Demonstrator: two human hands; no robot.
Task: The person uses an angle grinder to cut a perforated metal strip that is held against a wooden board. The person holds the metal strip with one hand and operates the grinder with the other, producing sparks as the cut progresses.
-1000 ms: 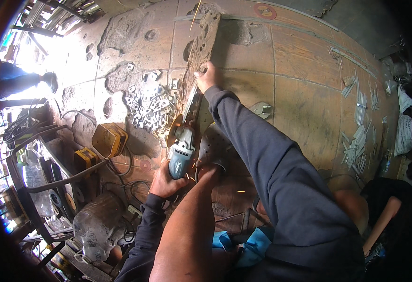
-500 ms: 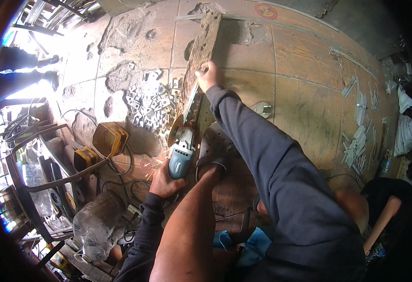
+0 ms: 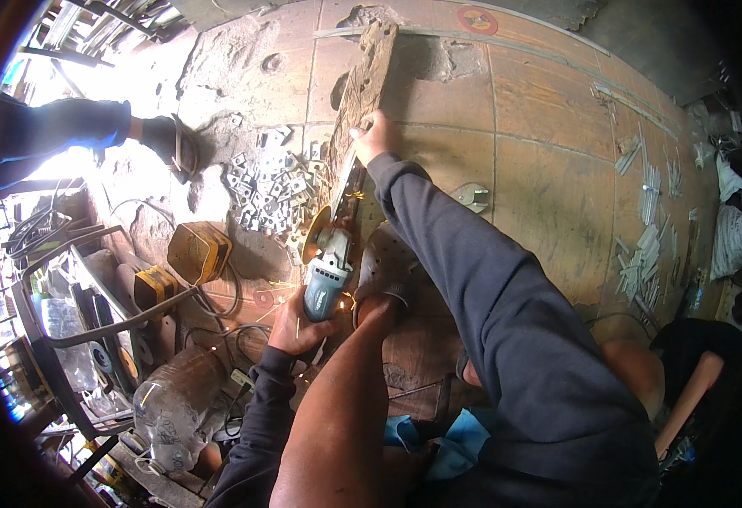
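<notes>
A teal-bodied angle grinder with a round cutting disc (image 3: pixel 327 269) is held in the left hand (image 3: pixel 296 323), the fingers wrapped closed around its rear grip. The disc end is set against a long, thin, bright metal strip (image 3: pixel 347 188), and orange sparks are seen about the disc and below the tool. The strip lies along a rough, weathered wooden plank (image 3: pixel 362 85) that rests on the brown tiled floor (image 3: pixel 540 161) and runs away from the person toward the top of the view.

The right hand (image 3: pixel 376 135) is pressed down on the far part of the strip and plank, fingers curled over the edge; whether the strip itself is pinched cannot be told. A foot in a grey perforated clog (image 3: pixel 388 267) is set on the plank, just beside the grinder.

A heap of small, pale metal brackets (image 3: pixel 274 190) lies on the floor to the left of the plank, near the disc. Further left, a yellow box-shaped power tool (image 3: pixel 200 251) with a dark cable is noted. A single flat metal plate (image 3: pixel 471 197) lies on the tiles to the right of the right forearm. Another person's foot in a sandal (image 3: pixel 172 144) is seen at upper left, well apart from the work.
</notes>
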